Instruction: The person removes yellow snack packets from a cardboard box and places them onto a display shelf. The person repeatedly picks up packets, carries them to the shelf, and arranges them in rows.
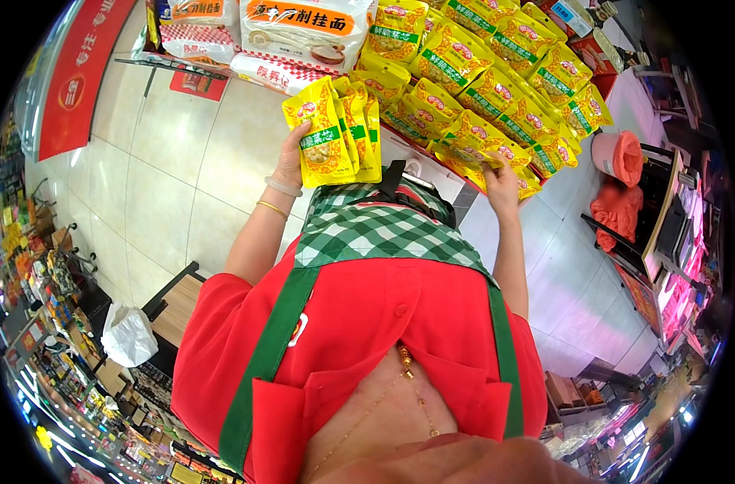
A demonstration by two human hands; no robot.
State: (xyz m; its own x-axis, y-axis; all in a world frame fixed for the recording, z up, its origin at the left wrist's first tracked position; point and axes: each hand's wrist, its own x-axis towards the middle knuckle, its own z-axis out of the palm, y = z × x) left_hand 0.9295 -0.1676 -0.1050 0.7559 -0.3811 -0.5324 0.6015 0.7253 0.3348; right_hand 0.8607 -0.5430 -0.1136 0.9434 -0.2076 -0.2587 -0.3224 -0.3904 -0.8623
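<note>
My left hand (293,154) grips several yellow food pouches (325,154) with green bands, fanned out against each other in front of the green checked apron (379,233). Over at the near edge of the display, my right hand (500,184) pinches the edge of another yellow pouch (461,154). That pouch is tilted and partly covers the ones beneath it. Rows of matching pouches (452,60) stand stacked across the display, their printed fronts facing me.
Bags of dried noodles (301,30) lie left of the pouches. Jars (634,58) stand at the far right corner, near a price sign (564,17). A bin with a red liner (615,158) is on the floor at right. Behind my left side, a white plastic bag (128,336) hangs.
</note>
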